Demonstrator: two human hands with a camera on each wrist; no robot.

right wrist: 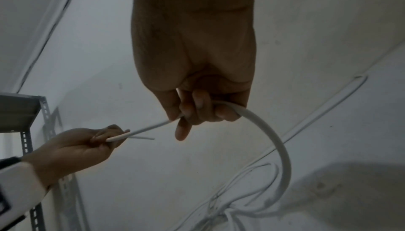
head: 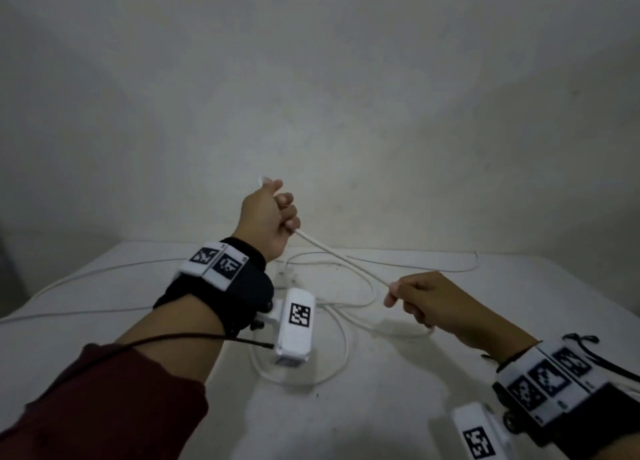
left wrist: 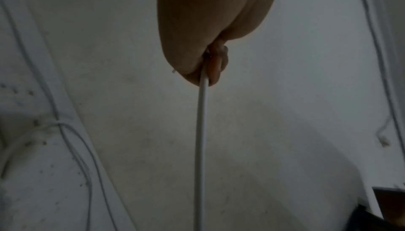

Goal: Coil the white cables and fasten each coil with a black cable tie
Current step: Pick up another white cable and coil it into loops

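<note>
Above a white table (head: 450, 373), left hand (head: 268, 219) raised in a fist, fingers curled around a white cable (head: 341, 260) near its end, the tip poking out past the thumb. From that fist, one taut straight run of cable slanting down and rightward to the right hand (head: 427, 304), lower and nearer, fingers (right wrist: 198, 106) closed round the same cable, index finger loosely extended. Beyond the right hand, cable curving down onto the table into loose, untied loops (head: 332, 324) between the two wrists. At far left in the right-wrist view, a perforated metal rack (right wrist: 24, 113).
</note>
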